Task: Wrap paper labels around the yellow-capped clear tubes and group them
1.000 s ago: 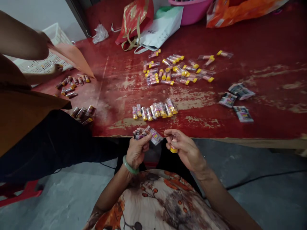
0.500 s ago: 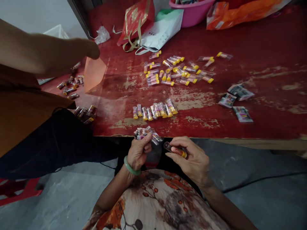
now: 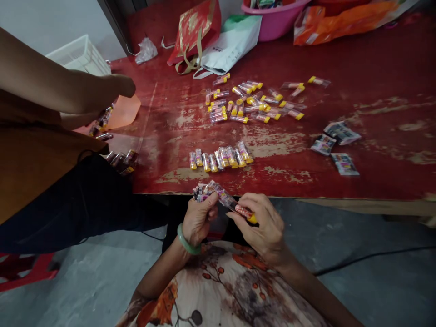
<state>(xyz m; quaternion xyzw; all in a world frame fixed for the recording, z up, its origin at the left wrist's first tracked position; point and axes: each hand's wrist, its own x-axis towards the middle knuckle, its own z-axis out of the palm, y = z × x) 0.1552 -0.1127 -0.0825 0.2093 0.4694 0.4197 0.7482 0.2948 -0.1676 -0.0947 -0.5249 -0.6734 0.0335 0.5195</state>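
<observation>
Yellow-capped tube (image 3: 244, 211): between gripping right fingers (image 3: 263, 206). Fanned packets (image 3: 202, 190): pinched by left fingers (image 3: 206, 204); may slip if pinch loosens.

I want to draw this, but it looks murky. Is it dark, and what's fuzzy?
Head view: dim light, with the red table darkening toward the top right corner; head view again: print on the small packets in the left hand looks too soft to read, though the yellow-capped tube in the right hand stands out.
</observation>
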